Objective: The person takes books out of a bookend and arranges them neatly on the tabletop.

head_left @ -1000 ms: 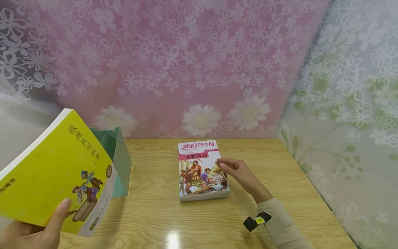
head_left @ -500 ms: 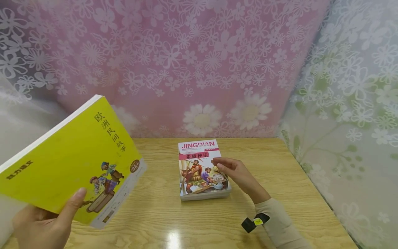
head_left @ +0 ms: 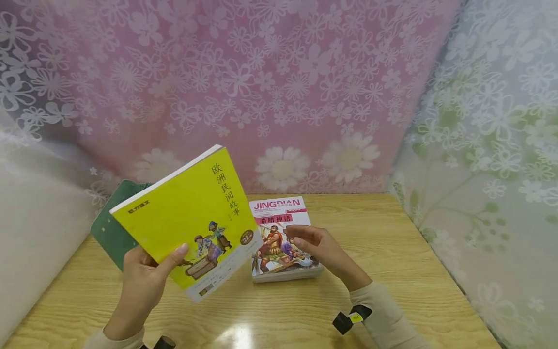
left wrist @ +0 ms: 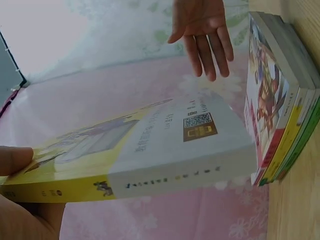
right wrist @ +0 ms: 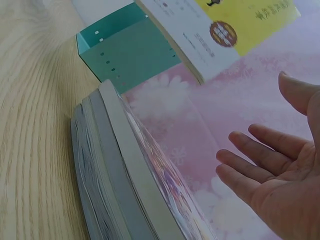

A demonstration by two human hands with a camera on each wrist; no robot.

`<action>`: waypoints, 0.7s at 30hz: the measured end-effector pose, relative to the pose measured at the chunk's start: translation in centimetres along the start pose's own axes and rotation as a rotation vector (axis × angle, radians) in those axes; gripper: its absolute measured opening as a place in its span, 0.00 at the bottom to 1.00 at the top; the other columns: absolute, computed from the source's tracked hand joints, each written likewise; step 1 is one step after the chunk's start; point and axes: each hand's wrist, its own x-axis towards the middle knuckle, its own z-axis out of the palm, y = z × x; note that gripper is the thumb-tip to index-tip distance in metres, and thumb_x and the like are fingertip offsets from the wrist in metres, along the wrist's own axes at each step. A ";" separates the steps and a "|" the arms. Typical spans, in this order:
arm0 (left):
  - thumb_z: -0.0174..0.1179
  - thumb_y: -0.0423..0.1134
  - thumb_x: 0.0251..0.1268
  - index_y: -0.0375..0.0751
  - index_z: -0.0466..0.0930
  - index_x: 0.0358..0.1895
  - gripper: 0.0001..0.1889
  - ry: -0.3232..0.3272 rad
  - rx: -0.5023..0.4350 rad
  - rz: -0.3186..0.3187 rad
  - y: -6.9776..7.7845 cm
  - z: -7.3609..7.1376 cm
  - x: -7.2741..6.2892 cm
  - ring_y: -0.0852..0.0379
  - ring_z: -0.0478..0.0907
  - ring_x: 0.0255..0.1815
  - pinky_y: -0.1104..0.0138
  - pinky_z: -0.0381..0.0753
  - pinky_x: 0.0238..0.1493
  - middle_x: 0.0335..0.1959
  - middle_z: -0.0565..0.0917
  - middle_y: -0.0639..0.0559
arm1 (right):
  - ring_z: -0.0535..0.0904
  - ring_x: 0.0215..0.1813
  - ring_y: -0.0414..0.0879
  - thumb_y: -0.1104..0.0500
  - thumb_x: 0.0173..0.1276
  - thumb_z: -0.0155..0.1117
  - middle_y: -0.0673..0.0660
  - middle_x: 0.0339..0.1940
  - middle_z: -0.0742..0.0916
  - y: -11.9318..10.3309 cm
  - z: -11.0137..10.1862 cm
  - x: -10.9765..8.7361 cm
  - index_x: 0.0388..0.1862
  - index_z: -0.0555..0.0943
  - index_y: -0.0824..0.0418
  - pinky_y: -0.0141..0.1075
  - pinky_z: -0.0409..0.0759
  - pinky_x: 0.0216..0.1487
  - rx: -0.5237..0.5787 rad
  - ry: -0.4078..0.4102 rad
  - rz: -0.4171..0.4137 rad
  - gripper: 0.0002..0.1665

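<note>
My left hand [head_left: 146, 281] grips a yellow book [head_left: 187, 208] by its lower left edge, thumb on the cover and fingers beneath. The book is tilted in the air, its lower right corner overlapping the left side of a book stack [head_left: 279, 242] in the head view. Several books make up that stack [left wrist: 285, 100], the top one with a white and pink cover showing warriors. Above the stack's right side hovers my right hand [head_left: 324, 252], holding nothing. In the right wrist view the fingers of the right hand [right wrist: 280, 175] are extended, apart from the stack.
A green file holder [head_left: 115, 228] stands on the left of the wooden table [head_left: 370, 242], partly hidden behind the yellow book. Pink flowered cloth [head_left: 279, 97] hangs behind the table, and a pale flowered cloth [head_left: 492, 169] borders the right side.
My left hand has carried the yellow book rightward, toward the stack, so the green holder shows again at left. The right hand has shifted slightly left over the stack.
</note>
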 end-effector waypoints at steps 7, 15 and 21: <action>0.58 0.20 0.62 0.26 0.76 0.47 0.11 -0.157 -0.065 -0.054 -2.1 2.6 0.9 0.61 0.84 0.32 0.68 0.85 0.29 0.37 0.87 0.59 | 0.69 0.69 0.56 0.54 0.75 0.54 0.63 0.68 0.73 0.5 0.7 -0.1 0.70 0.66 0.64 0.42 0.73 0.65 0.054 -0.048 0.010 0.28; 0.55 0.24 0.66 0.23 0.71 0.55 0.16 -0.351 -0.160 -0.065 -3.9 4.7 1.9 0.59 0.83 0.37 0.65 0.85 0.33 0.44 0.85 0.61 | 0.76 0.59 0.50 0.54 0.74 0.55 0.65 0.65 0.75 0.6 0.7 -0.3 0.71 0.64 0.66 0.36 0.78 0.56 0.094 -0.059 -0.019 0.31; 0.55 0.26 0.67 0.23 0.71 0.58 0.17 -0.407 -0.218 -0.122 -4.7 6.3 2.2 0.57 0.83 0.38 0.63 0.85 0.35 0.44 0.85 0.61 | 0.81 0.50 0.48 0.55 0.73 0.58 0.64 0.55 0.81 0.7 0.5 -0.2 0.67 0.67 0.66 0.37 0.81 0.50 0.093 -0.053 -0.016 0.28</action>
